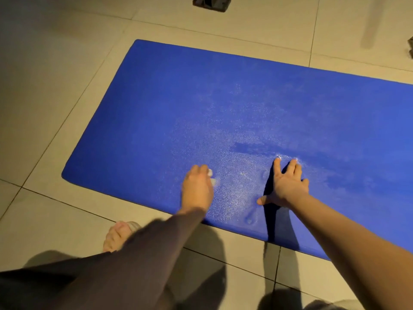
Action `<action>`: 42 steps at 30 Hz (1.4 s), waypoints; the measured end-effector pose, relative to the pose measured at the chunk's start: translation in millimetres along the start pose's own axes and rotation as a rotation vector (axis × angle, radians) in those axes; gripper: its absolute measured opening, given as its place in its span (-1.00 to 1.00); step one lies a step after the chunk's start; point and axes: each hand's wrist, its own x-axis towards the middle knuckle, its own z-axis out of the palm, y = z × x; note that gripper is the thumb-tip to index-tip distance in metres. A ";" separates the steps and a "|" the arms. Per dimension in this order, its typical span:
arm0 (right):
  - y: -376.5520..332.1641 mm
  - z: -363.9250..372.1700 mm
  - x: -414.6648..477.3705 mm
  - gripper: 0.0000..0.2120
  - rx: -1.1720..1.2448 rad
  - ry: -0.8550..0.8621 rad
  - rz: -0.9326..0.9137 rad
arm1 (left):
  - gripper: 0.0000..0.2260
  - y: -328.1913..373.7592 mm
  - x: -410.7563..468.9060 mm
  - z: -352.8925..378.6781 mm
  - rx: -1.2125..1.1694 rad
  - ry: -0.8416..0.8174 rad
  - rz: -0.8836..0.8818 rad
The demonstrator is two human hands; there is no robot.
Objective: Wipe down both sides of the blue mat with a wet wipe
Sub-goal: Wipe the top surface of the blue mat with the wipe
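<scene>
The blue mat (223, 108) is spread flat on the tiled floor (55, 86), and its right end is cut off by the frame. A white wet wipe (212, 178), mostly hidden, is gripped in the left hand (197, 186) near the mat's front edge. The right hand (288, 184) is laid flat on the mat, fingers spread, nothing held. A foot (118, 237) is partly covered by the dark sleeve (134, 265). A dark object (211, 3) at the top cannot be made out.

Blue textured foam mat (245, 104): flat on tiled floor (55, 86), rounded corners, glistening wet patch mid-surface. Small white wet wipe (213, 179): bunched, pressed on mat near front edge, mostly hidden under left grip (197, 186).
</scene>
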 end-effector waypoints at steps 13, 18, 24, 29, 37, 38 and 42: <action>-3.2 3.1 6.9 0.48 -0.091 0.001 -0.014 | -0.93 -48.2 50.6 -32.6 0.139 0.087 0.025; -6.2 -0.3 5.6 0.50 -0.091 -0.009 -0.007 | -0.92 1.8 30.7 8.0 0.055 0.083 -0.027; -7.6 -0.4 1.2 0.49 -0.041 0.006 0.002 | -0.88 41.2 5.3 32.8 0.031 -0.239 0.387; -9.3 -1.2 4.5 0.51 -0.021 -0.012 0.008 | -0.87 -13.7 68.3 -10.9 0.182 -0.080 0.320; -11.0 -4.1 5.7 0.53 0.011 -0.019 0.017 | -0.83 22.0 70.3 -3.7 0.049 0.018 -0.128; -11.0 -4.2 6.5 0.53 0.010 -0.020 0.018 | -0.84 36.3 57.0 7.8 0.033 -0.023 -0.049; -10.4 -0.4 10.1 0.54 0.002 -0.013 0.031 | -0.95 53.7 32.5 29.8 0.039 -0.172 0.389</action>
